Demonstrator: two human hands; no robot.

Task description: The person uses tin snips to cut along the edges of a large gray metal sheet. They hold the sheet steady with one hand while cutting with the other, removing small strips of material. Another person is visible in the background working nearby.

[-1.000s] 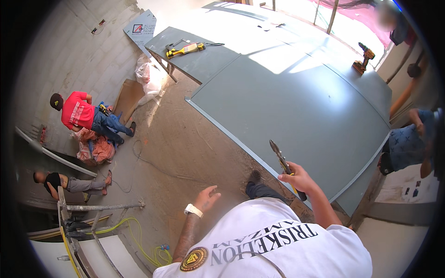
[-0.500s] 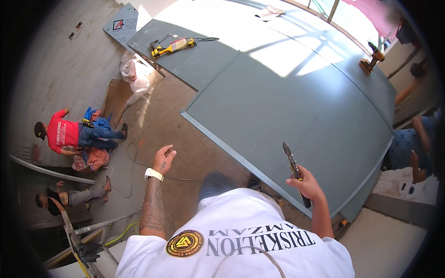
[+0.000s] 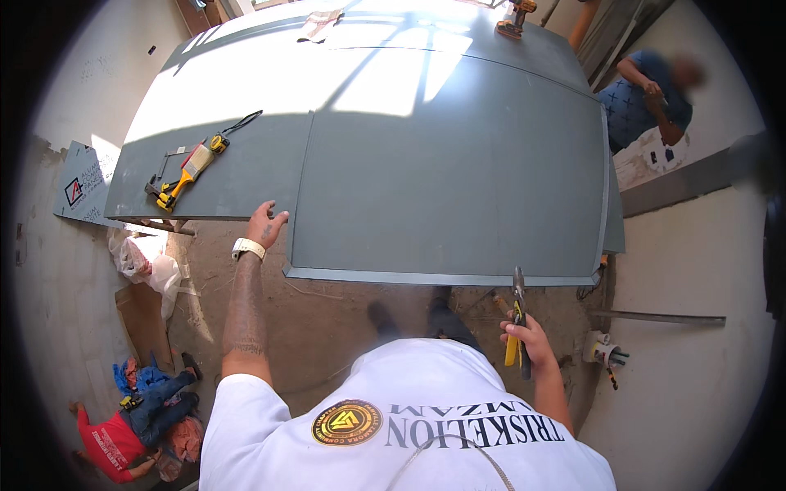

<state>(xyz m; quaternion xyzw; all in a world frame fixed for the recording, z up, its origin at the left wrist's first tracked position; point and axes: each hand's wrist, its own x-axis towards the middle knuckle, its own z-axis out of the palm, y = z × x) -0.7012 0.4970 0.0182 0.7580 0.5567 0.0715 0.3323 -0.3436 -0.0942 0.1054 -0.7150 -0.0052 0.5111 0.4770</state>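
I see the left hand (image 3: 266, 223) reaching up to the near edge of the large grey panel (image 3: 458, 172) that fills the upper middle of the frame; its fingers are loosely spread and curled, the tips touching or just at the edge of the board, with a white wristband (image 3: 248, 248) on the wrist. The right hand (image 3: 528, 337), in the lower right of centre, is closed around a pair of snips (image 3: 518, 319) with yellow grips, the metal blades pointing up toward the panel's front edge and stopping just short of it.

A second grey sheet (image 3: 221, 164) lies beside the panel on its left, overlapped by it. On that sheet, in the upper left, sit a yellow-handled brush (image 3: 187, 173), a yellow tape measure (image 3: 218, 144) and a dark pair of pliers (image 3: 243, 123), close together. A cordless drill (image 3: 516, 16) stands at the top edge of the frame.

At the right, a person in a blue shirt (image 3: 643, 94) leans by the wall. In the lower left corner, another person in a red shirt (image 3: 110, 438) is on the floor.
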